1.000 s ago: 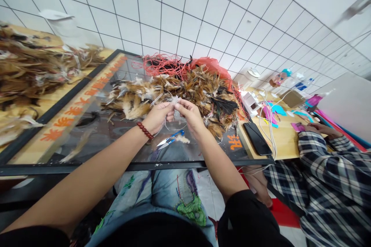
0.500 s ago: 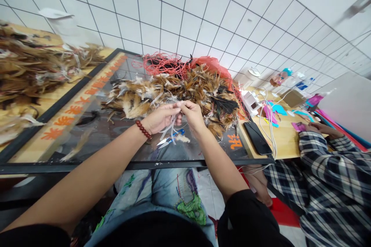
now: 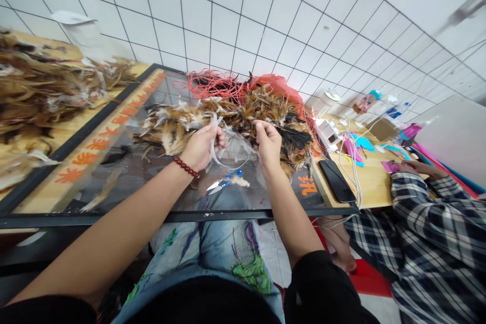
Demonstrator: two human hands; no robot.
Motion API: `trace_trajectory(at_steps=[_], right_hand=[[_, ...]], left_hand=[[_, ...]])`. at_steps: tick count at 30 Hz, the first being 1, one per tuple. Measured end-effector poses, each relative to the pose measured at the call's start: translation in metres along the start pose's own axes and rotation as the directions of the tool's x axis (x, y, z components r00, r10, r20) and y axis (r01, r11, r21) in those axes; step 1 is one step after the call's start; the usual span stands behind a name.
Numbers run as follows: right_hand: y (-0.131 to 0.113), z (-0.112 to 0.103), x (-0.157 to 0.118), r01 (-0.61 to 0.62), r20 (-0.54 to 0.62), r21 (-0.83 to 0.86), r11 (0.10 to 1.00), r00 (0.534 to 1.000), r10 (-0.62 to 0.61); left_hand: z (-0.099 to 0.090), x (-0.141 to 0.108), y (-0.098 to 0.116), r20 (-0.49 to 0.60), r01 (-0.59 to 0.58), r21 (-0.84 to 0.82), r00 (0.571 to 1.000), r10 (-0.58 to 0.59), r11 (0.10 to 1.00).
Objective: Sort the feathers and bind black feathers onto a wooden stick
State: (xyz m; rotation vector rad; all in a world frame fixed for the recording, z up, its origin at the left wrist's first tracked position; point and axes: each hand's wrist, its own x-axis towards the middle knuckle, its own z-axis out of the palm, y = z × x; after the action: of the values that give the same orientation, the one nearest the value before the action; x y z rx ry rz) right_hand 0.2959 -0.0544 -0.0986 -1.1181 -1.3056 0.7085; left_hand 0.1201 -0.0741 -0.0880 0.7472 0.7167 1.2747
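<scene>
My left hand is closed around narrow white translucent strips, which stick up above the fingers and hang below them. Thin loops of the same material spread to the right towards my other hand. My right hand is in a pinch, thumb against forefinger; what lies between the fingertips is too fine to make out. Blue-handled thread snips lie on the glass below the hands, beside a small pale feather tuft. Behind both hands spreads a heap of brown feathers.
More brown feathers cover the left of the table. Red cords and a red plastic bag lie at the back. A black phone and white cables are at right, near a co-worker's plaid sleeve.
My hands were together at the fingertips and have moved apart, left hand leftward, right hand rightward. The strips now loop across the gap. The snips lie where they were.
</scene>
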Motion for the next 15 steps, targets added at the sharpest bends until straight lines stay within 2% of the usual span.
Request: trace_trajectory(at_steps=[2, 3, 6, 8, 9, 11, 12, 13, 15], right_hand=[[-0.001, -0.003, 0.003, 0.079, 0.003, -0.225, 0.971, 0.997, -0.08], [-0.001, -0.002, 0.004, 0.102, 0.058, -0.371, 0.923, 0.995, -0.086], [-0.001, 0.007, 0.006, 0.167, 0.264, -0.749, 0.641, 0.963, 0.057], [0.0, 0.014, 0.008, 0.197, 0.291, -0.854, 0.482, 0.948, 0.128], [0.001, 0.017, 0.009, 0.201, 0.29, -0.877, 0.436, 0.946, 0.147], [0.004, 0.02, 0.011, 0.204, 0.291, -0.885, 0.418, 0.944, 0.156], [0.006, 0.021, 0.011, 0.201, 0.289, -0.872, 0.447, 0.947, 0.138], [0.008, 0.02, 0.012, 0.198, 0.283, -0.843, 0.5, 0.954, 0.1], [0.012, 0.017, 0.011, 0.186, 0.244, -0.727, 0.661, 0.97, -0.004]], left_hand=[[-0.001, 0.002, 0.001, -0.086, -0.027, -0.015, 0.996, 0.026, 1.0], [-0.001, 0.003, 0.001, -0.126, -0.034, -0.022, 0.992, 0.031, 0.999], [-0.002, 0.004, -0.002, -0.201, -0.047, -0.032, 0.979, 0.04, 0.998], [-0.003, 0.005, -0.003, -0.203, -0.054, -0.037, 0.978, 0.045, 0.998], [-0.003, 0.005, -0.003, -0.197, -0.056, -0.039, 0.979, 0.047, 0.998], [-0.003, 0.005, -0.003, -0.187, -0.062, -0.041, 0.981, 0.053, 0.997], [-0.004, 0.004, -0.003, -0.182, -0.066, -0.04, 0.982, 0.058, 0.997], [-0.004, 0.004, -0.003, -0.177, -0.07, -0.039, 0.982, 0.062, 0.997], [-0.004, 0.004, -0.003, -0.153, -0.07, -0.037, 0.986, 0.064, 0.997]])
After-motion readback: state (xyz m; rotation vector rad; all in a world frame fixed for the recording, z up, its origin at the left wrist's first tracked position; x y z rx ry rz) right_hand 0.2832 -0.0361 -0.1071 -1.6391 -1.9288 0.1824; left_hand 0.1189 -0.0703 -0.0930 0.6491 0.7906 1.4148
